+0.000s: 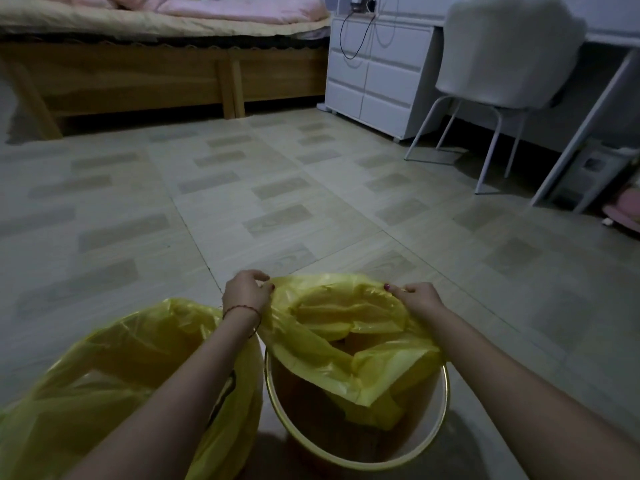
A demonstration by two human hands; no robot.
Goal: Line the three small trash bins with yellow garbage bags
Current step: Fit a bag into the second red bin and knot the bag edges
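In the head view, low centre, the left hand point(246, 289) and right hand point(417, 299) each pinch the mouth of a yellow bag point(346, 341) above the unlined bin point(360, 441); a lined bin point(114, 386) sits lower left. The next move is probably stretching the bag's mouth over the rim.

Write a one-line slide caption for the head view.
Both hands, left and right, stretch a yellow bag over the right bin; the left bin is lined.
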